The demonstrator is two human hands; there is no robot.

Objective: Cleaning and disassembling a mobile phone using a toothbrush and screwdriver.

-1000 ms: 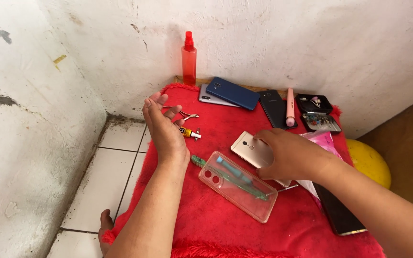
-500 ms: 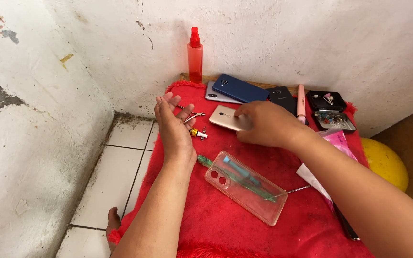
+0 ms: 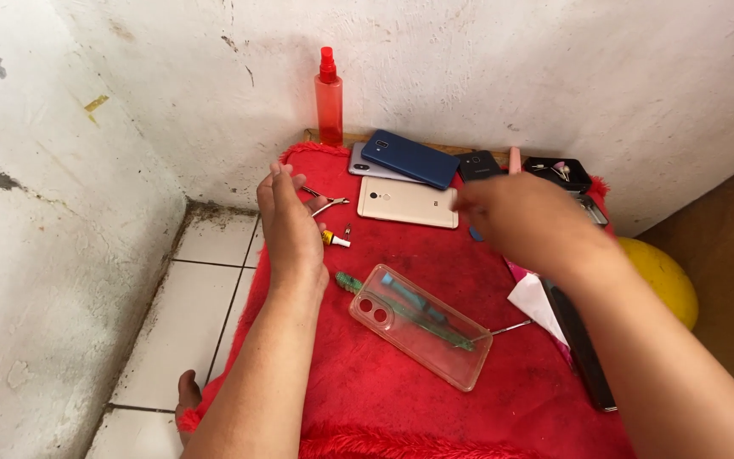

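Observation:
My left hand (image 3: 289, 225) is held edge-on over the left part of the red cloth (image 3: 401, 399), fingers straight and together, holding nothing. Just beyond it lie small metal tweezers (image 3: 326, 202) and a tiny yellow-tipped tool (image 3: 335, 240). My right hand (image 3: 520, 223) hovers blurred over the cloth's right side, empty, a little right of a gold phone (image 3: 408, 202) lying face down. A clear phone case (image 3: 420, 325) lies near the middle on top of a green-handled tool (image 3: 352, 283).
A red spray bottle (image 3: 329, 98) stands at the back against the white wall. A blue phone (image 3: 410, 158), black phones (image 3: 479, 164) and a dark case (image 3: 557, 172) lie behind. A black phone (image 3: 582, 344) and white paper (image 3: 534, 299) lie right. A yellow ball (image 3: 661, 276), tiled floor left.
My right hand carried the gold phone from the cloth's middle to the back, set it down by the blue phone, and pulled away to the right. My left hand barely moved.

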